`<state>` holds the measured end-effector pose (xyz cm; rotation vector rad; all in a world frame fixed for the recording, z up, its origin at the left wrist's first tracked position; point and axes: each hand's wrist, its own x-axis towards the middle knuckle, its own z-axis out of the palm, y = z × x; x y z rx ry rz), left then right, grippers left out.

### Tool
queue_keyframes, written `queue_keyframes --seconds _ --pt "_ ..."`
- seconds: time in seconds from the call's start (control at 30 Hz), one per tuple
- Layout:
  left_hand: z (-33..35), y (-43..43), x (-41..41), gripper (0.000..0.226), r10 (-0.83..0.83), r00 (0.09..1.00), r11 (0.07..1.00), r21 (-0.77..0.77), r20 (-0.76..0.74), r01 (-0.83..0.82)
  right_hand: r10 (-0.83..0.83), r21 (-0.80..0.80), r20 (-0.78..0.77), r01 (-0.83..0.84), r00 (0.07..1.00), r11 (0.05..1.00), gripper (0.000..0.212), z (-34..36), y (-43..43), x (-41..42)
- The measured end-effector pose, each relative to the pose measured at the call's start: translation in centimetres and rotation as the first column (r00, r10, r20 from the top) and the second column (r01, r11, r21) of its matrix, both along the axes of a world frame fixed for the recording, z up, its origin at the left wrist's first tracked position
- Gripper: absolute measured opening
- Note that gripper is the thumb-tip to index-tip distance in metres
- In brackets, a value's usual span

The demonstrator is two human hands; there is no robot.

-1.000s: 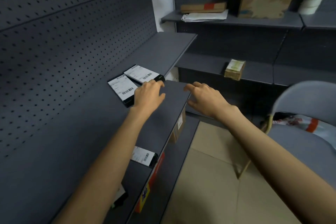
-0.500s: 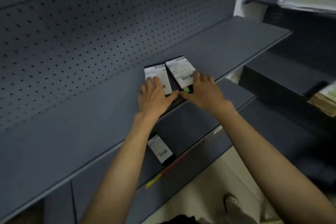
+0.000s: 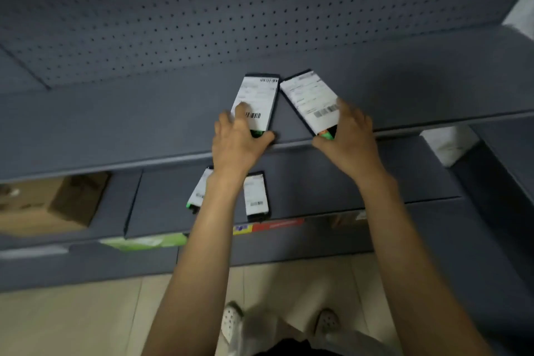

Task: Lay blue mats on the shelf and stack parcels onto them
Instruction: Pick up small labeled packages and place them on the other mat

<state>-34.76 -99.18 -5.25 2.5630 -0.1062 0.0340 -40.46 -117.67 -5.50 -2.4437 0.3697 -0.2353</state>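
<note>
On shelf, left hand grips left parcel, right hand grips right parcel; likely light, stiff, slick: pinch near ends.

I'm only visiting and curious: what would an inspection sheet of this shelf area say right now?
Surface: dark grey shelf with a perforated back panel; no separate blue mat can be told apart.
Job's things: two flat black parcels with white labels lie on the top shelf, left parcel and right parcel, splayed apart at their near ends; two more labelled parcels lie on the shelf below.
Clutter: brown cardboard box and green packet, both lower down.
Hands: left hand grips the left parcel's near end; right hand grips the right parcel's.
Cables: nothing seen.
Surroundings: beige tiled floor, the person's shoes.
</note>
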Motion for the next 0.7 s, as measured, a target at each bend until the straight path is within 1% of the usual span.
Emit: queue_keyframes --seconds 0.07,0.13,0.27,0.43,0.53,0.7 --pt "0.1 1.2 -0.9 0.073 0.059 0.997 0.998 0.006 0.047 -0.059 0.036 0.01 0.026 -0.036 0.999 0.999 0.089 0.0 0.7 -0.1" --pt "0.4 2.8 -1.8 0.074 0.113 0.988 0.994 -0.02 0.105 -0.111 0.078 0.03 0.049 -0.08 0.996 0.996 0.09 0.0 1.8 0.1" --pt "0.8 6.0 -4.0 0.07 0.265 0.948 0.958 -0.16 0.174 -0.238 0.161 0.085 0.099 -0.17 0.982 0.982 0.091 0.1 5.0 0.2" --pt "0.5 12.0 -7.8 0.073 0.472 0.851 0.864 -0.311 0.231 -0.395 0.32 0.107 0.106 -0.33 0.942 0.938 0.092 0.5 11.1 0.4" --pt "0.6 16.2 -9.1 0.075 0.551 0.8 0.819 -0.337 0.238 -0.464 0.409 0.102 0.092 -0.418 0.908 0.903 0.092 0.9 15.5 0.2" --pt "1.2 25.2 -11.2 0.076 0.613 0.741 0.784 -0.325 0.274 -0.528 0.504 0.088 0.091 -0.511 0.859 0.855 0.091 2.0 24.8 0.5"
